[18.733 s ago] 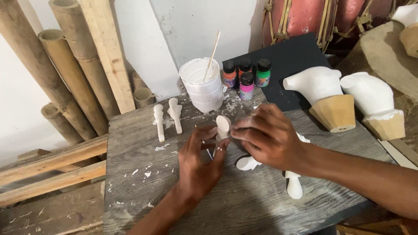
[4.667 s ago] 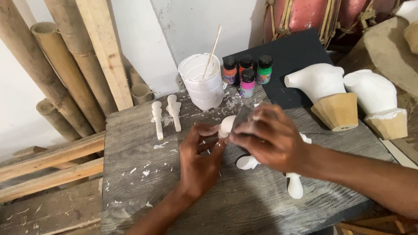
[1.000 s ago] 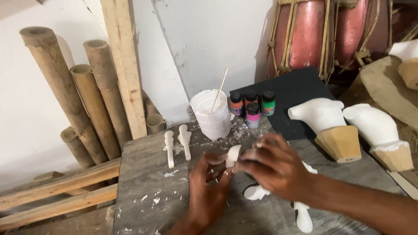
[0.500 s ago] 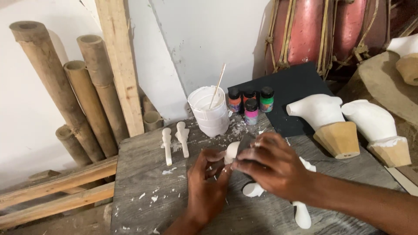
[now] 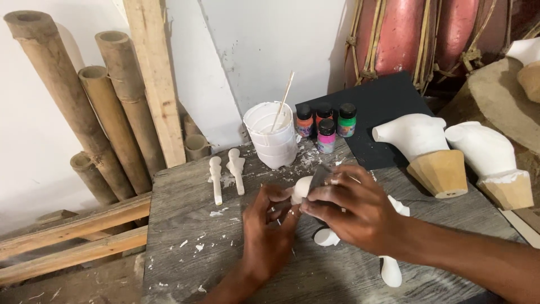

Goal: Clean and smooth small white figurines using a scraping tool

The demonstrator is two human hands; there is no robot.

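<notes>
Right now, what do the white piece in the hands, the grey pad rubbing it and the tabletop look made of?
White piece: matte, chalky white, probably primed wood or plaster; white flecks litter the table. Grey pad under the right hand: thin, dull, likely sandpaper. Tabletop: weathered grey wood with visible grain. Left hand steadies the piece.

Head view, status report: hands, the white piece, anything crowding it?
Left hand and right hand both grip small white carved piece. Right also presses grey pad against it. More white pieces on table, apart.
</notes>
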